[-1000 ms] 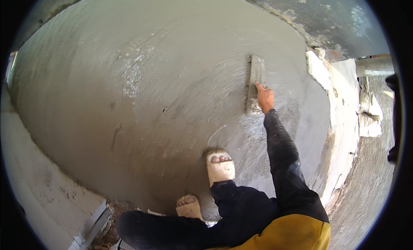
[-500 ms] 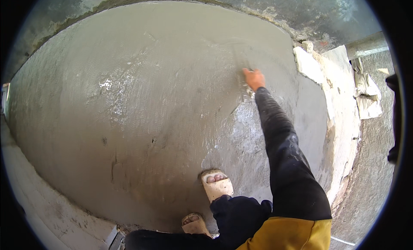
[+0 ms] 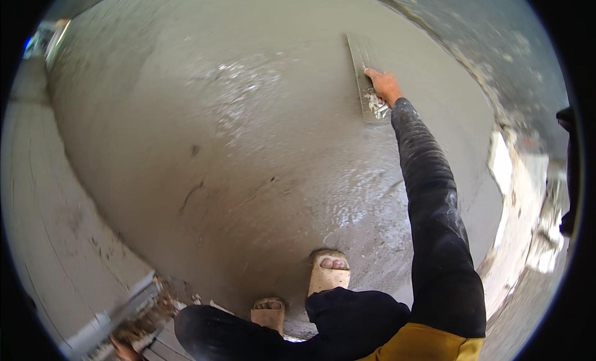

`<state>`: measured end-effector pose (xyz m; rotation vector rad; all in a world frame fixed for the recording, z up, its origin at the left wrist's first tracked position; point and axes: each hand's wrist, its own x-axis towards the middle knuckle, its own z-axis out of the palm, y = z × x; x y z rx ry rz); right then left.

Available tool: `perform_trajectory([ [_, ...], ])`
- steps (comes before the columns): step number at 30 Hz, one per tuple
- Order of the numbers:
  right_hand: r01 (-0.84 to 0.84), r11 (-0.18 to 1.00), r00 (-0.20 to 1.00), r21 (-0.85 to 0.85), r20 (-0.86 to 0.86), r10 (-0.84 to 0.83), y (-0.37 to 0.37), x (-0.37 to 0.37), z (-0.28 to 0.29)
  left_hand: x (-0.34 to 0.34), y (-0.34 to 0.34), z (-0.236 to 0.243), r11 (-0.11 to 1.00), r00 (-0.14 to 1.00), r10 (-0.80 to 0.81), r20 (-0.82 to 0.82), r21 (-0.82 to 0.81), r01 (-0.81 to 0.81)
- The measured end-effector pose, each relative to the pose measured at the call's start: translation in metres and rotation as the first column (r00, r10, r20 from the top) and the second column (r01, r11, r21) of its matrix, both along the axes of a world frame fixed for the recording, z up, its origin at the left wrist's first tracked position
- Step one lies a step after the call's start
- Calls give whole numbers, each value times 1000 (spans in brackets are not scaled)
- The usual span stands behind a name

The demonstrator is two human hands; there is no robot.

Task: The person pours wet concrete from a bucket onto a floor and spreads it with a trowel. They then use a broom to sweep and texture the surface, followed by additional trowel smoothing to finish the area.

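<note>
My right hand (image 3: 385,88) is closed around the handle of a long rectangular finishing trowel (image 3: 359,66). Its blade lies on the wet grey cement (image 3: 279,131), toward the far right of the surface. Whitish cement clings to the handle below my fingers. My right arm, in a dark sleeve, stretches forward to it. At the lower left edge, part of what looks like my left hand (image 3: 124,350) shows, its fingers too cut off to read.
My feet stand in tan sandals (image 3: 329,274) on the near part of the cement. A pale ledge (image 3: 56,224) runs along the left side. A rough wall base (image 3: 459,50) borders the far right, with broken white pieces (image 3: 501,162) at the right edge.
The view has swung toward the left, showing more of the left ledge. The trowel's blade, smeared before, is now plainly visible under my right hand. A bit of skin appears at lower left.
</note>
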<state>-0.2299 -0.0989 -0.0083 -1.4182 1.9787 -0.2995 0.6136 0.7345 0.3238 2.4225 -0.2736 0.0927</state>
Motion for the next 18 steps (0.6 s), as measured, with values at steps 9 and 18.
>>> perform_trajectory([
  [9, -456, 890, 874, -28, 173, 453, 51, 274, 19, -57, 3, -25, 977, 984, 168, 63, -142, -158],
  [18, -819, 570, 574, 68, 112, 811, 244, 400, 46, -107, -66, -25, 976, 970, 162, 181, -177, -130],
])
